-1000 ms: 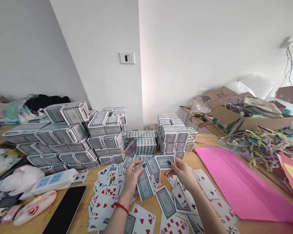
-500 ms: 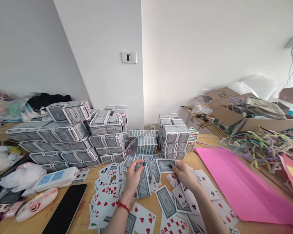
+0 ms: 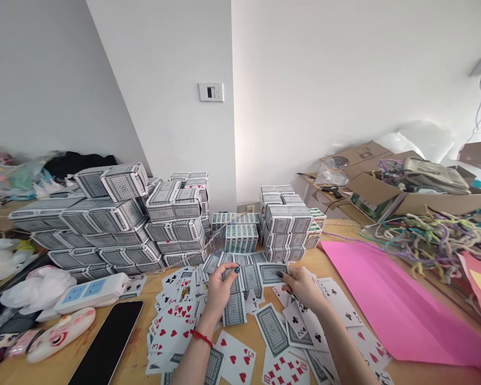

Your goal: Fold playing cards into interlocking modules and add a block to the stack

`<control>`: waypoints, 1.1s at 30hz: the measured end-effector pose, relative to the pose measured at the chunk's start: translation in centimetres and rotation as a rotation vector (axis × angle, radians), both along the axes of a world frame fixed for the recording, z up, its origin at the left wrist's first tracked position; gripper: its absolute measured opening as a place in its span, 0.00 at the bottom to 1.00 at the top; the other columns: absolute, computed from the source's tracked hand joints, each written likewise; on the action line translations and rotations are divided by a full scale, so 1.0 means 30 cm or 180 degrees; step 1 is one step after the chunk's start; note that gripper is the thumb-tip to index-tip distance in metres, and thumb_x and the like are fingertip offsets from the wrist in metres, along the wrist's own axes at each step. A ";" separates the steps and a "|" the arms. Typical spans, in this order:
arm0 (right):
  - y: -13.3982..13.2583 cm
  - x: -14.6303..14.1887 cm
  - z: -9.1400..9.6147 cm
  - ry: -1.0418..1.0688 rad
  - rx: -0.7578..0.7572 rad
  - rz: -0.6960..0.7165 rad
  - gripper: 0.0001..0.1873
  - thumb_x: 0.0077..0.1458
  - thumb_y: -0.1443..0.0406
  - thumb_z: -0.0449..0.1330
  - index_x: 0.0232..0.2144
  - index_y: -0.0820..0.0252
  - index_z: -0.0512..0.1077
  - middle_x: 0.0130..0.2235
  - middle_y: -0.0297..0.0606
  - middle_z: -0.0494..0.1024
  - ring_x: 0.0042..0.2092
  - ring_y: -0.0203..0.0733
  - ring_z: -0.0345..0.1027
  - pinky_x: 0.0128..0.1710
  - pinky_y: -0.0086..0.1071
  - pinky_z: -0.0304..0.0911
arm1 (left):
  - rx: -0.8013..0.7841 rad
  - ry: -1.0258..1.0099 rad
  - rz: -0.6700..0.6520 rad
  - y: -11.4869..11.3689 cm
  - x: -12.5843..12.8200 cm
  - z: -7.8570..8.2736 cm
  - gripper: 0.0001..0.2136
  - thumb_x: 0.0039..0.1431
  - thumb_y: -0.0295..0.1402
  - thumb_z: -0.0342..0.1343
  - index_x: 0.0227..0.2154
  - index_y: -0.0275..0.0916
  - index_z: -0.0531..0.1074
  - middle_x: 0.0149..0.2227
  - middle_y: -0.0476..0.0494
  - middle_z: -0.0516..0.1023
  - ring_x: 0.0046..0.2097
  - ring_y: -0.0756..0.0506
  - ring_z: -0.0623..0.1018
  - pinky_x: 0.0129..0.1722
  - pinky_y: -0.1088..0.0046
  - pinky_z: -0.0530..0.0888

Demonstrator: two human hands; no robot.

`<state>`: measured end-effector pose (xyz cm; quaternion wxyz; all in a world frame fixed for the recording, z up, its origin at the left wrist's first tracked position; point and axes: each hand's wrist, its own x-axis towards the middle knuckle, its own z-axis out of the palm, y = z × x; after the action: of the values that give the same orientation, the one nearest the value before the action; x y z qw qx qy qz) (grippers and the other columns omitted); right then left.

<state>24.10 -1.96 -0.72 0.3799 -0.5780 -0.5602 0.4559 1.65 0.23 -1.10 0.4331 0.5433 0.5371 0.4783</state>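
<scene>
My left hand (image 3: pixel 217 293) holds a small stack of face-down playing cards (image 3: pixel 234 309) upright over the wooden table (image 3: pixel 136 353). A red string circles that wrist. My right hand (image 3: pixel 303 288) pinches a single face-down card (image 3: pixel 271 273) by its right edge, just right of the stack. Loose cards (image 3: pixel 172 331) lie scattered under and around both hands, some face up, some face down.
Stacks of boxed card decks (image 3: pixel 116 224) rise behind the hands, with more of these card boxes (image 3: pixel 288 222) to the right. A power strip (image 3: pixel 92 292), a dark tablet (image 3: pixel 108 345) and toys sit left. Pink paper (image 3: pixel 388 305), a tangle of pipe cleaners (image 3: pixel 433 235) and cardboard boxes (image 3: pixel 409 198) fill the right.
Both hands sank slightly toward the table. The stack in my left hand swung from a slant to nearly upright. The right hand keeps its single card.
</scene>
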 end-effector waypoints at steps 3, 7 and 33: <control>-0.002 -0.003 -0.001 -0.0011 -0.0019 -0.0012 0.18 0.47 0.54 0.51 0.14 0.56 0.52 0.14 0.25 0.54 0.17 0.30 0.44 0.18 0.25 0.44 | -0.0020 0.0014 -0.0026 0.000 0.000 0.003 0.10 0.49 0.39 0.53 0.31 0.39 0.73 0.37 0.41 0.76 0.41 0.40 0.74 0.40 0.64 0.68; -0.002 0.002 -0.005 -0.0080 -0.0095 0.0104 0.18 0.47 0.56 0.51 0.14 0.56 0.52 0.14 0.25 0.53 0.16 0.29 0.43 0.17 0.26 0.42 | 0.0108 0.0127 -0.0205 -0.003 0.005 0.011 0.09 0.49 0.38 0.53 0.30 0.40 0.73 0.35 0.43 0.75 0.40 0.41 0.74 0.41 0.66 0.68; 0.007 -0.088 -0.096 0.0232 -0.0241 0.0377 0.14 0.52 0.55 0.47 0.21 0.56 0.52 0.10 0.21 0.56 0.14 0.29 0.48 0.16 0.25 0.44 | -0.0046 0.0406 -0.0436 -0.004 0.009 -0.005 0.14 0.55 0.41 0.44 0.37 0.41 0.71 0.38 0.43 0.74 0.36 0.44 0.73 0.34 0.70 0.68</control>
<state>21.47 -1.74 -3.60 0.3503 -0.5408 -0.5616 0.5191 1.91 0.09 -1.25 0.4336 0.6050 0.5286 0.4080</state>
